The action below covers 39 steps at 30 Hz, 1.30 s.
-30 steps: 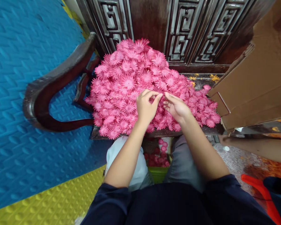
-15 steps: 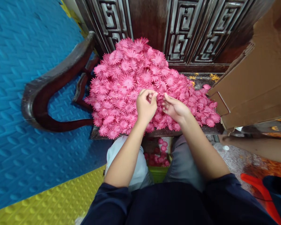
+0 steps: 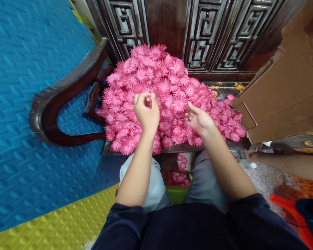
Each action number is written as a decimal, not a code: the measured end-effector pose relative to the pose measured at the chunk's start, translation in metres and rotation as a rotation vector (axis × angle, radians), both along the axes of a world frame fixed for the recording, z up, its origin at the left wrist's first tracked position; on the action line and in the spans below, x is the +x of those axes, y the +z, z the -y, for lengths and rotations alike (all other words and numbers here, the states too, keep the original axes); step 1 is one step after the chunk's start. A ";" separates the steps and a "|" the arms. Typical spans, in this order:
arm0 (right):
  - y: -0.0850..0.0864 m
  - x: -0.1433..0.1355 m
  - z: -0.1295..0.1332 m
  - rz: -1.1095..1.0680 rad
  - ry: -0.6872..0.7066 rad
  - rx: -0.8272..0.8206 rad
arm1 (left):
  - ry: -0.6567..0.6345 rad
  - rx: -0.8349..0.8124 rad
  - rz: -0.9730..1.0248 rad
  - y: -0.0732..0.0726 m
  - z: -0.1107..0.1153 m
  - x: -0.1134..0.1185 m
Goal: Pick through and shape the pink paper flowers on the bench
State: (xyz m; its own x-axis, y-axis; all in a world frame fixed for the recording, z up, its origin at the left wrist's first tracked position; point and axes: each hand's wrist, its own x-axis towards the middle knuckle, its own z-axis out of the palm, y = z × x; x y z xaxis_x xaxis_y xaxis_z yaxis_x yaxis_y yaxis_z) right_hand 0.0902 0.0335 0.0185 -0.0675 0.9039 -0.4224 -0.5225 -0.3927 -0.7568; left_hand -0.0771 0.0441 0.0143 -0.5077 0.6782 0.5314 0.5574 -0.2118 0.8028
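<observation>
A large heap of pink flowers (image 3: 143, 74) covers a dark wooden bench seat (image 3: 172, 148). My left hand (image 3: 147, 111) is raised over the middle of the heap, thumb and index finger pinched into a ring; anything between the fingertips is too small to tell. Further right, my right hand (image 3: 198, 119) hovers over the heap with its thumb against the curled fingers. A pink flower (image 3: 179, 104) shows just left of its fingertips, but whether the hand grips it is unclear. The two hands are apart.
A curved wooden armrest (image 3: 67, 86) bounds the heap on the left, a cardboard box (image 3: 289, 86) on the right. Behind is a carved wooden backrest (image 3: 167, 31). Between my knees, more pink flowers (image 3: 181, 168) lie below the seat, by a green edge (image 3: 177, 194).
My left hand has moved left, away from my right hand. My right hand has shifted slightly to the right. The gap between them is wider, showing more flowers.
</observation>
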 end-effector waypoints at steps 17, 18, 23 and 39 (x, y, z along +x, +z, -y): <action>-0.012 0.007 -0.020 0.271 -0.167 0.319 | -0.191 0.066 -0.015 0.007 0.018 0.024; -0.010 0.006 -0.020 0.267 -0.159 0.330 | -0.209 0.067 -0.009 0.007 0.019 0.025; -0.002 0.000 -0.010 0.272 -0.084 0.405 | -0.260 0.037 -0.008 0.008 0.022 0.029; 0.009 -0.013 0.012 0.592 -0.041 0.658 | -0.385 -0.013 -0.103 0.008 0.026 0.035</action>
State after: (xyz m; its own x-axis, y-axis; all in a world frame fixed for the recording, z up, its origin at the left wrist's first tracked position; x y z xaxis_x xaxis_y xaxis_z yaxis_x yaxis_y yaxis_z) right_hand 0.0771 0.0211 0.0275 0.0350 0.9729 0.2286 0.0227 0.2279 -0.9734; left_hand -0.0418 0.0182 0.0219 -0.1593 0.8157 0.5562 0.5171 -0.4109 0.7508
